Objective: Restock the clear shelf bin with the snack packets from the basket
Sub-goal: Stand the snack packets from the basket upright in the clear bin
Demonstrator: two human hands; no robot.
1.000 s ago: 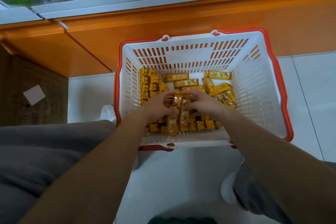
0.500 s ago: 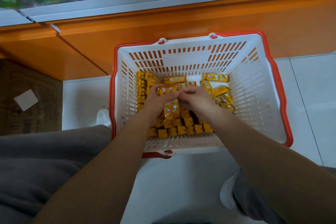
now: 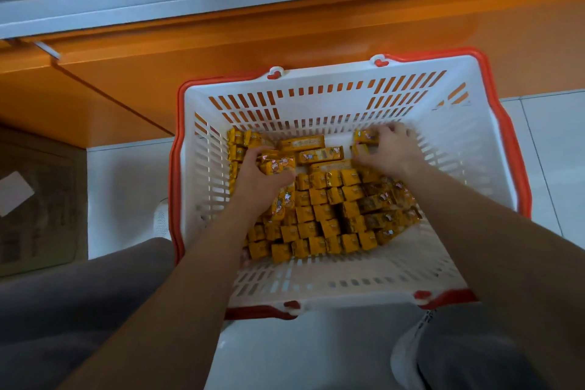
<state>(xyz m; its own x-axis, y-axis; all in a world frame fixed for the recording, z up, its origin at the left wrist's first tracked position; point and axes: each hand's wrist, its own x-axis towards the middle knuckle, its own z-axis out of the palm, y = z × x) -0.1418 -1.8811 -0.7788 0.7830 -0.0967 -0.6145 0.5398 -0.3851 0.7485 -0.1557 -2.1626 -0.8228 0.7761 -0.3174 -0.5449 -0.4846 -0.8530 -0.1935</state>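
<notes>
**Gripping snack packets [image 3: 323,209] in the basket [image 3: 316,81]**

Head view: the yellow packets lie in the white basket, which stands on the tiled floor [image 3: 126,199]. The left hand [image 3: 262,182] grips a bunch at the far left. The right hand [image 3: 394,152] curls round some at the far right.

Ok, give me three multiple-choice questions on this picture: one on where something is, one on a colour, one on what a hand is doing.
1. Where is the right hand? A. inside the basket, at the far right of the yellow packets. B. on the floor. C. on the shelf.
2. What colour is the basket's rim? A. blue. B. red. C. green.
3. What is the left hand doing? A. lying flat. B. gripping a handle. C. holding several packets.
Key: 1 A, its fingers curl over packets by the far right wall; 2 B, a red band edges the white walls; 3 C, its fingers curl round a bundle.
</notes>
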